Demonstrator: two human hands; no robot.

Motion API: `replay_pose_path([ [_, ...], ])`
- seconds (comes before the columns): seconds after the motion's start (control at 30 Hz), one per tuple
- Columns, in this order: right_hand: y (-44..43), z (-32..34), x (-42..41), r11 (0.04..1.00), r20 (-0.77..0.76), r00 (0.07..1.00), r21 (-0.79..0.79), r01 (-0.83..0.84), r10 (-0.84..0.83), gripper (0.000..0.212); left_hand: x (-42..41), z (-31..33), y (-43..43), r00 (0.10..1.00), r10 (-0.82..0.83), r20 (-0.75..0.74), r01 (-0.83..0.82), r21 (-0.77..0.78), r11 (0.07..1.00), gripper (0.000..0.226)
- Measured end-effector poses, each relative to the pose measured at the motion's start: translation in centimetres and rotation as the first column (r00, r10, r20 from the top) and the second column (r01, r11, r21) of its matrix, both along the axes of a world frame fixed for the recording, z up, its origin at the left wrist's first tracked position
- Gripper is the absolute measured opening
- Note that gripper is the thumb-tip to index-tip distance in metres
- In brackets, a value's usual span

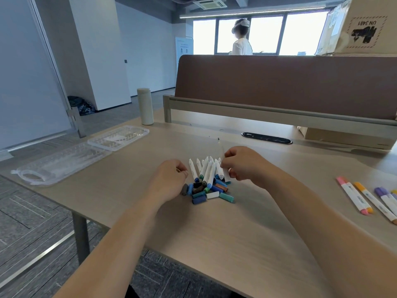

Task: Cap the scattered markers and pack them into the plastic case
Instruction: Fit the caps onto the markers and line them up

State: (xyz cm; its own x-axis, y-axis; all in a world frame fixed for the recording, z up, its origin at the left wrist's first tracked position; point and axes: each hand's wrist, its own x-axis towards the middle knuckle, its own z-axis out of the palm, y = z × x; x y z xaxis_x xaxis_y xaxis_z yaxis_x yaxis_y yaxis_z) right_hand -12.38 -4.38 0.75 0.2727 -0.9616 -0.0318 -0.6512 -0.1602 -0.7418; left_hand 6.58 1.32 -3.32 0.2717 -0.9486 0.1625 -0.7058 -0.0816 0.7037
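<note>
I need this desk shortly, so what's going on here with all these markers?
Someone is capping markers. The right hand pinches a bare-tipped marker, tip up, above the pile of uncapped markers and the loose caps in the middle. The left hand sits curled beside the pile; whether it holds a cap is unclear. Some capped markers lie at the right. The plastic case lies open at the left.

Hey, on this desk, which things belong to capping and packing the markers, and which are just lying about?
For the job: uncapped markers, loose caps, one marker held in the right hand, open plastic case, capped markers at the right edge.
Just lying about: cream bottle, cardboard box, desk cable port.
</note>
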Motion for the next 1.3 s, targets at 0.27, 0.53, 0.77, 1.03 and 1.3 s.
replay_pose_path([
  [0.27,-0.68,-0.22,-0.1,1.0,0.016,1.0,-0.014,0.011,-0.011,0.01,0.42,-0.06,-0.25,1.0,-0.009,0.006,0.008,0.04,0.999,0.013],
  [0.53,-0.56,-0.29,-0.12,0.999,0.028,0.999,0.027,-0.025,0.025,0.008,0.72,-0.11,-0.16,0.998,-0.022,0.065,0.012,0.143,0.99,0.02],
  [0.77,-0.34,-0.31,0.27,0.997,0.01,0.998,0.041,-0.069,0.069,0.009,0.8,-0.08,0.18,0.993,-0.109,0.054,0.095,0.211,0.973,0.024],
  [1.03,-0.41,-0.27,0.39,0.995,-0.009,0.996,0.034,-0.091,0.092,0.007,0.82,-0.18,0.06,0.99,-0.14,0.017,0.132,0.231,0.964,0.02],
  [1.3,-0.38,-0.51,0.27,0.995,-0.017,0.995,0.032,-0.093,0.094,0.009,0.68,-0.42,0.24,0.993,-0.113,0.038,0.105,0.163,0.981,0.015],
])
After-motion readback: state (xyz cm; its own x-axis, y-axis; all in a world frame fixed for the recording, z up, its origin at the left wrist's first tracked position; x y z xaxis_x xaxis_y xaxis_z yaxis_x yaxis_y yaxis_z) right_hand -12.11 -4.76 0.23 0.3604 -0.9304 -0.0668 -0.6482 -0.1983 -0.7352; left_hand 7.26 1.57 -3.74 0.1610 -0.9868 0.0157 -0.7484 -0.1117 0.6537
